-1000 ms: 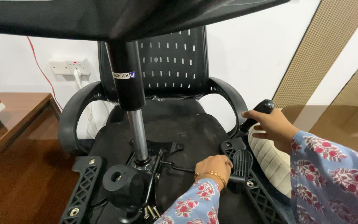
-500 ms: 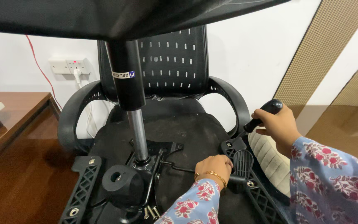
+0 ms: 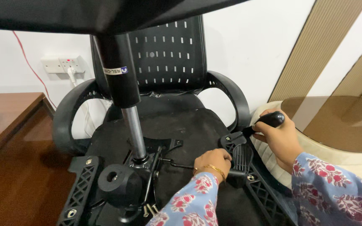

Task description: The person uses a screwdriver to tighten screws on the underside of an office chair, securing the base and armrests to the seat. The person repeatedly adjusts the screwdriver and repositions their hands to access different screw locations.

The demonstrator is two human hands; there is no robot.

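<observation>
An office chair lies upside down, its black seat underside (image 3: pixel 189 125) facing me. The gas cylinder (image 3: pixel 118 71) and its chrome rod (image 3: pixel 134 132) rise to the base overhead. My right hand (image 3: pixel 279 138) is closed around the black tool handle (image 3: pixel 270 119). The tool's tip meets the right armrest bracket (image 3: pixel 230 140). My left hand (image 3: pixel 212 161) is curled over the stem of a black ribbed paddle lever (image 3: pixel 243 157), just where a thin metal rod (image 3: pixel 177 165) reaches it.
A round black knob (image 3: pixel 115 181) and the left lattice bracket (image 3: pixel 80 190) sit at the near left, with loose screws (image 3: pixel 149 208) beside them. A wooden table (image 3: pixel 9 121) lies left, a glass tabletop (image 3: pixel 340 121) and cream cushion (image 3: pixel 273 157) right. A wall socket (image 3: pixel 61 64) is behind.
My right hand has swung the tool handle down and toward the bracket. My left hand has stayed on the lever. The view has shifted slightly right.
</observation>
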